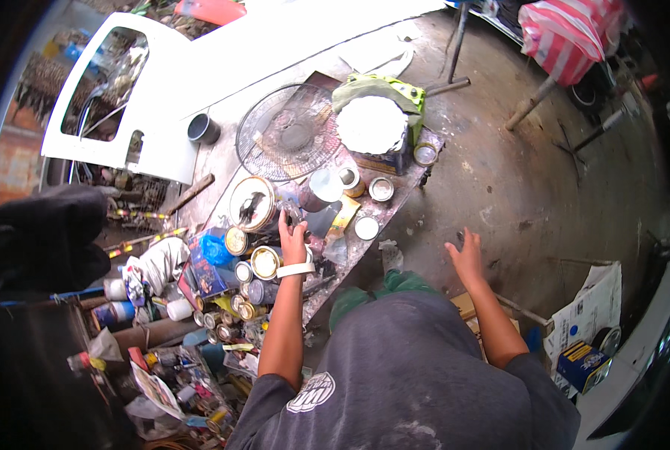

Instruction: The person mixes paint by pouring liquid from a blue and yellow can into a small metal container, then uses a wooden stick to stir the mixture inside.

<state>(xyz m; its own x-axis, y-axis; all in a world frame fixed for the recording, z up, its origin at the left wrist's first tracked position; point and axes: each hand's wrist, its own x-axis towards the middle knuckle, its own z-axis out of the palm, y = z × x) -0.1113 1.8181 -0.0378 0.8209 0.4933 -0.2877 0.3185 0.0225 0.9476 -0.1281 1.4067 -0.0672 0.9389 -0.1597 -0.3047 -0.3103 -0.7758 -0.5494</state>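
Observation:
My left hand (pixel 294 238) reaches over the cluttered workbench, fingers curled around a small greyish, partly see-through object I cannot make out. A cream tape roll (pixel 296 269) circles that wrist. Close by are a large round tin (pixel 252 204) with dark stuff on its top, an open can of pale yellow contents (pixel 265 262) and a yellow tube-like packet (pixel 344 216). Off the bench's right side, my right hand (pixel 467 259) hangs above the floor with fingers apart. A dark patch shows at its fingertips, too small to name.
A round fan guard (pixel 288 133), a black cup (pixel 204 130) and a white-topped stack (pixel 372 124) occupy the bench's far part. Several cans and rags crowd the left. A white vehicle door (pixel 162 90) stands far left; a cardboard box (pixel 586 315) sits at right.

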